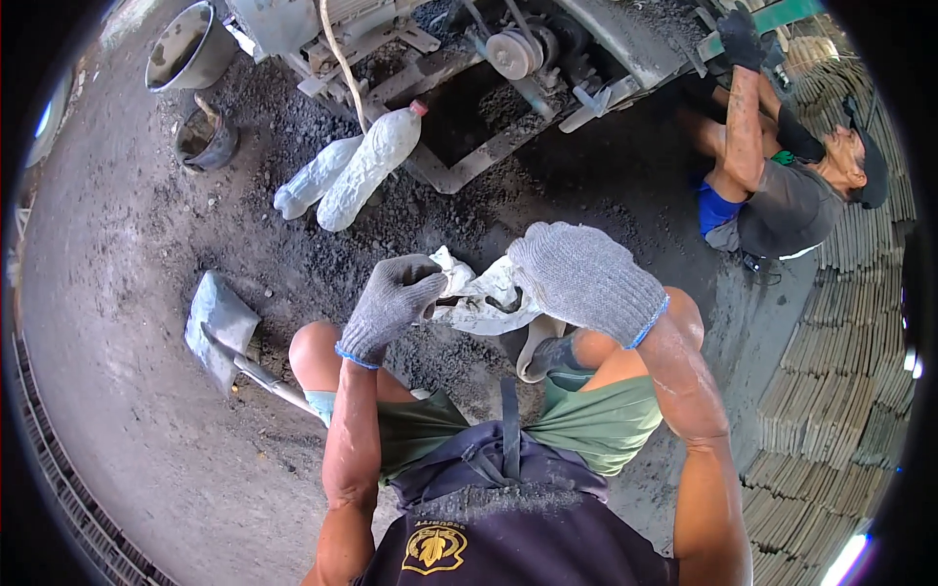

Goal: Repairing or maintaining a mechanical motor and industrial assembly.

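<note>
Between my two hands stretches a crumpled white sheet [477, 314] with holes in it; whether it is plastic or cloth I cannot tell. My left hand [393, 301], in a grey knit glove, pinches its left end. The right end is gripped by my gloved right hand [589, 281], whose back hides most of its fingers. Both hands are held over the dark, gritty ground between my knees. Beyond them lie two pale, dust-coated bottles [369, 168], the nearer one with a red cap.
A machine with a pulley [515, 55] and metal frame stands ahead. A shovel [223, 322] lies left. Two buckets, one large [197, 61] and one small [217, 146], stand far left. A co-worker [791, 200] reaches toward the machine at right, beside stacked flat tiles [816, 400].
</note>
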`<action>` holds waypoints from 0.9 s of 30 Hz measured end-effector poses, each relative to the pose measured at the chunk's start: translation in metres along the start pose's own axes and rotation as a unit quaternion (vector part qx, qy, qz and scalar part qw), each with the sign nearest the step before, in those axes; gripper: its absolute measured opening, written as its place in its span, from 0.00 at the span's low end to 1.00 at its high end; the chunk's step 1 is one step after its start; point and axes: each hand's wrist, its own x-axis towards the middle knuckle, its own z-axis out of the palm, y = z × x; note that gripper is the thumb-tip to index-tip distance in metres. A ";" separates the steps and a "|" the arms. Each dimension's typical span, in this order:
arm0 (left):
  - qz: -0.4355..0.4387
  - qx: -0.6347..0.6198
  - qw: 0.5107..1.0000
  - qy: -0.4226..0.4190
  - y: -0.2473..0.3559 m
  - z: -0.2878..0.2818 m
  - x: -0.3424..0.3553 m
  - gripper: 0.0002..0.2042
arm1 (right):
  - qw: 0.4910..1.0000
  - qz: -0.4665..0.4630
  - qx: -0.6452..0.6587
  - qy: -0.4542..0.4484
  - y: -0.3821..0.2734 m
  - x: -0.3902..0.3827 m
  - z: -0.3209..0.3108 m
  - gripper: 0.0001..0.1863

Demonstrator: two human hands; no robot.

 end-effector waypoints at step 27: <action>0.032 -0.026 0.992 0.121 -0.001 -0.006 -0.007 0.08 | 0.987 -0.011 0.010 -0.160 0.070 0.035 0.039 0.09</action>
